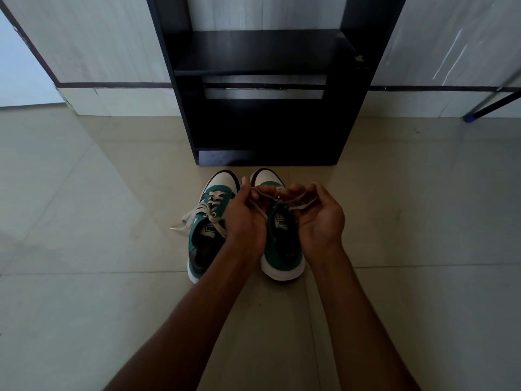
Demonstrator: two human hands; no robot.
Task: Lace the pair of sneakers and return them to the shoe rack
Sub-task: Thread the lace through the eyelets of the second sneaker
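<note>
Two green and white sneakers stand side by side on the floor, toes toward the black shoe rack (265, 114). The left sneaker (207, 221) has white laces threaded through its eyelets, with loose ends trailing off to its left. Over the right sneaker (282, 249) both hands work its white lace (277, 203). My left hand (245, 218) pinches one strand, and my right hand (318, 218) holds the other strand looped across its fingers. The strands cross between the hands. The right sneaker's eyelets are mostly hidden behind my hands.
The rack stands against a pale wall with a dark skirting line, its shelves bare. A dark metal leg with a blue foot (469, 118) slants in at the right. Beige floor tiles (98, 221) spread out on both sides of the sneakers.
</note>
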